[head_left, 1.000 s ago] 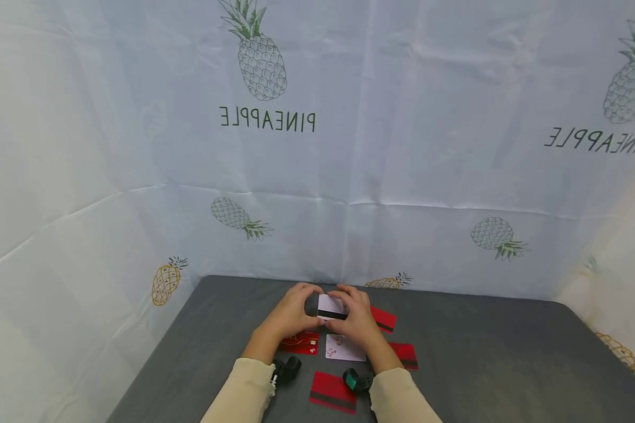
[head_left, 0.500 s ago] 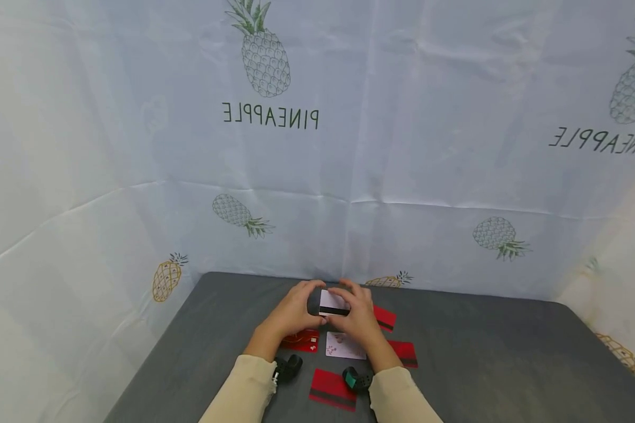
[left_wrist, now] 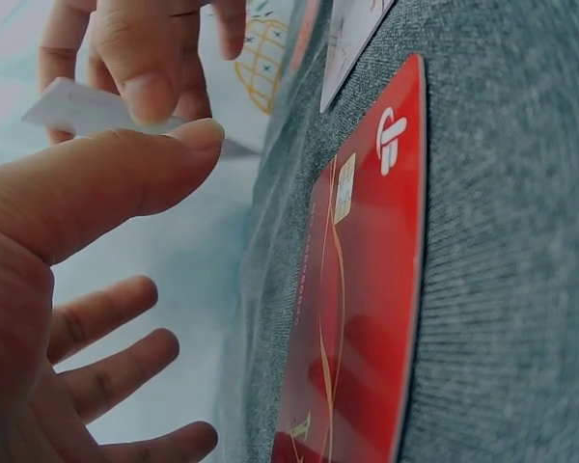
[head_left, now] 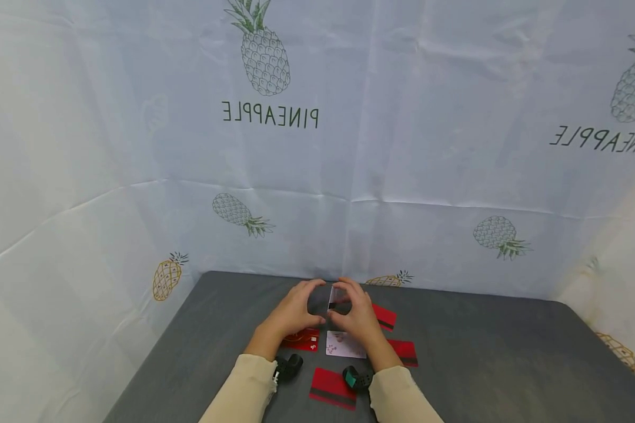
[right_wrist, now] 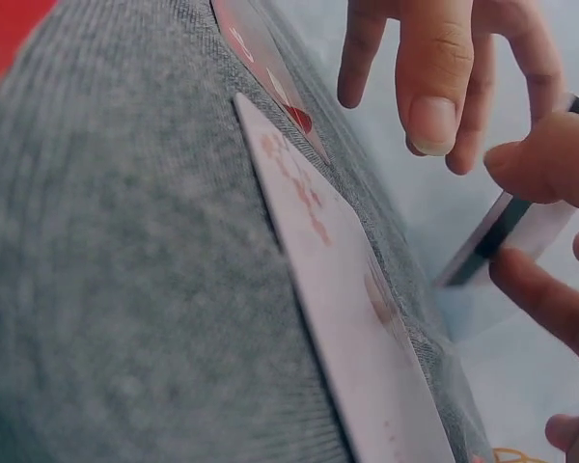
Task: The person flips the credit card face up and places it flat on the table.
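Note:
My right hand (head_left: 358, 314) pinches a pale bank card (right_wrist: 507, 227) with a dark magnetic stripe, raised above the table and tilted. In the head view most of this card (head_left: 336, 297) is behind the right fingers. Facing it from the left, my left hand (head_left: 293, 310) has its thumb and fingers spread, with nothing between them. In the left wrist view the left thumb (left_wrist: 164, 169) overlaps the card's edge. Below the left hand lies a red bank card (left_wrist: 367, 260) with a chip. A white card with pink flowers (right_wrist: 328, 260) lies below the right hand.
Red cards with dark stripes lie face down at the right, one behind the right hand (head_left: 385, 316), another beside the wrist (head_left: 404, 352). A third red card (head_left: 333, 388) lies between the forearms. The grey table (head_left: 481, 352) meets a pineapple-print curtain (head_left: 402, 147) at the back.
The pale card has shifted right and turned in my right hand, so less of its face shows. A gap has opened between it and my left fingertips in the head view.

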Demonstrator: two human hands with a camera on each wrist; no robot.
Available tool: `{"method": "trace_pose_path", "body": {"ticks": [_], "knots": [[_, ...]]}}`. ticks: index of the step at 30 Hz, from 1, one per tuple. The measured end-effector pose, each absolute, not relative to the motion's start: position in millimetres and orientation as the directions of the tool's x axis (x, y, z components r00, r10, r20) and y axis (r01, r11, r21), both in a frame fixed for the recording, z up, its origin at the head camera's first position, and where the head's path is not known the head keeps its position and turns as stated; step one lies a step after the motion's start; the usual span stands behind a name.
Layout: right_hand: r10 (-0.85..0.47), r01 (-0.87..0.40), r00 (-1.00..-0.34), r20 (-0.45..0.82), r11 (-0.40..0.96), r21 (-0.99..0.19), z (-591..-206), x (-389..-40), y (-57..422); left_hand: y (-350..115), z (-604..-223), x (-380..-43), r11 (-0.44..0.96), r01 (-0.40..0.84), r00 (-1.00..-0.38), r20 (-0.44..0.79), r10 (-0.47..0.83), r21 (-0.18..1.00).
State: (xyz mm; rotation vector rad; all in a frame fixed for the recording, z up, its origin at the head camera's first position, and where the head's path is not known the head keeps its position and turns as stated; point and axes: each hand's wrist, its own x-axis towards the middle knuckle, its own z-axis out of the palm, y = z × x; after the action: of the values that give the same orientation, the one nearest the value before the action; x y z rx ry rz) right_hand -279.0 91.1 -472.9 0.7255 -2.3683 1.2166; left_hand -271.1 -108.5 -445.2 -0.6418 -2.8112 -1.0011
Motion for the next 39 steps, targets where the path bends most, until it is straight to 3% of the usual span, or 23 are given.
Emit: {"method": "trace_pose_path", "body": {"ticks": [10,21,29,36,39], "knots": [[-0.299,-0.534,-0.844,0.445,0.400,-0.745,-468.5,-273.1,87.7,-106.8,-444.2,-270.4,0.705,0.409,-0.911,0.214,0.353,0.579],[-0.369,-0.550,-0.825,0.428,0.351,-0.758,-465.9,-268.6,87.1,-106.7,-447.3,-269.6,0.737,0.395,-0.918,0.226,0.324,0.549],[-0.390,-0.572,-0.814,0.430,0.410,-0.711,-465.6,-267.7,86.9,-110.6,-449.8,-270.5,0.802,0.334,-0.941,0.223,0.254,0.496],[-0.331,-0.608,-0.791,0.515,0.520,-0.600,-468.4,-270.5,87.7,-116.8,-449.5,-272.7,0.807,0.310,-0.943,0.267,0.196,0.502],[-0.282,-0.550,-0.826,0.488,0.596,-0.585,-469.1,-271.7,87.8,-119.8,-448.5,-272.9,0.803,0.312,-0.941,0.280,0.188,0.509]]}}
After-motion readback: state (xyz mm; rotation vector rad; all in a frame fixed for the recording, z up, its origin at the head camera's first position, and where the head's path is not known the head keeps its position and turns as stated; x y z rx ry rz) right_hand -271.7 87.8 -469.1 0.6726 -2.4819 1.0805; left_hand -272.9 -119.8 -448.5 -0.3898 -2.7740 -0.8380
